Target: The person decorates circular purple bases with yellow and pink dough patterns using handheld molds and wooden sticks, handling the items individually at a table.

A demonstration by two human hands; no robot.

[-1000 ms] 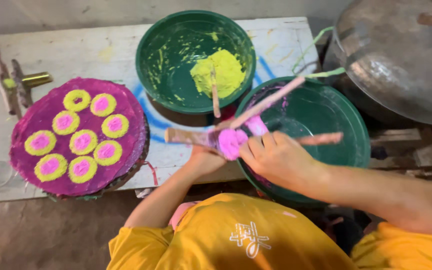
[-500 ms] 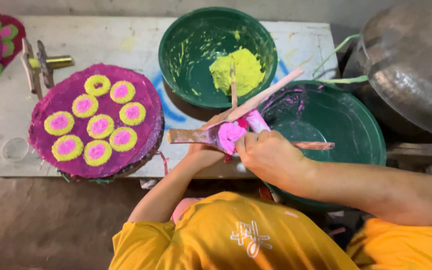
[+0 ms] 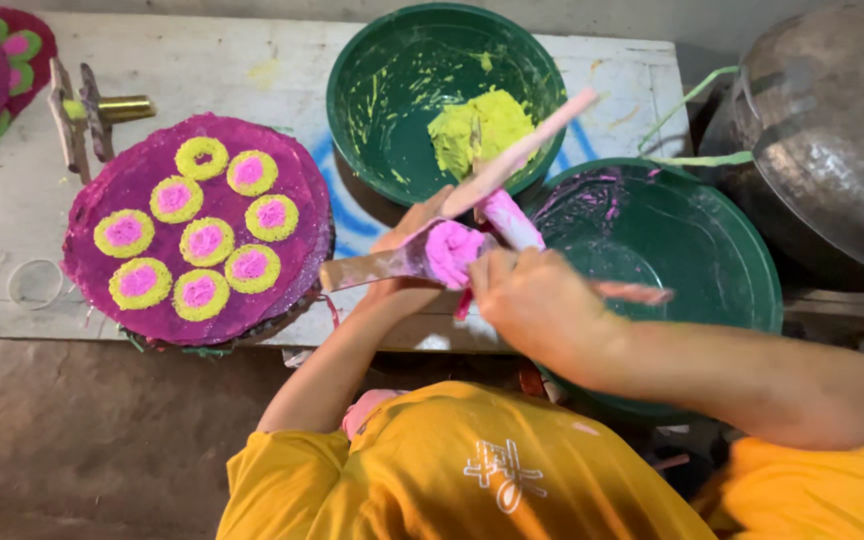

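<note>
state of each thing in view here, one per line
bowl with yellow paste: smeared, lump left inside
bowl with pink smears: nearly scraped out
purple disc: flat, eight yellow-and-pink rounds on it
pink paste lump: on a wooden stick
left hand: holding sticks
right hand: closed at the lump

My view drifted rightward, so the purple tray (image 3: 197,230) slid toward centre frame. The right hand (image 3: 537,305) worked further over the pink lump (image 3: 452,250), which had been a flatter disc and now sat rolled thicker against the wooden paddle (image 3: 372,268). The long stick (image 3: 517,155) tilted up steeper above the grip.
</note>
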